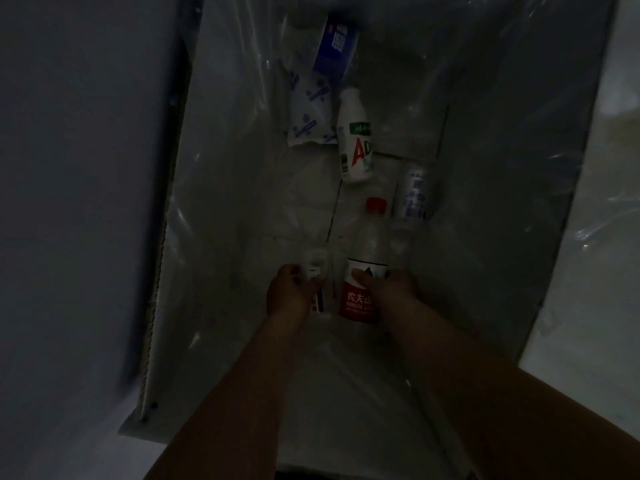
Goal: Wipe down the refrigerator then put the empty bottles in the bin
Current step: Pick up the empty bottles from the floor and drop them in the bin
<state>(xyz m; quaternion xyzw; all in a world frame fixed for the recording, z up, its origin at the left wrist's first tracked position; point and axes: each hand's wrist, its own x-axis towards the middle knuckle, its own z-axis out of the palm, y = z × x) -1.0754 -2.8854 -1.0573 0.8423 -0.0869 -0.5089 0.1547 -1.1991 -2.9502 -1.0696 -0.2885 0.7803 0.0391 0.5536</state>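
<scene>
Fingers of right hand [388, 292] wrapped around red-labelled clear bottle [363, 271], red cap pointing away; left hand [291, 292] closed on smaller clear bottle [317, 278]. Both held low inside plastic-lined bin [502, 202]. Beyond, on bin floor: white bottle with green-and-red label [355, 140], blue carton [336, 46], white patterned pouch [310, 112], another small bottle [414, 195]. Dim light throughout.

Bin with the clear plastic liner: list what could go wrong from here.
1. The left hand holds a small clear bottle only partly; it may slip early.
2. The red-labelled clear water bottle in the right hand could snag the clear plastic liner.
3. Dim light hides what lies below.
</scene>
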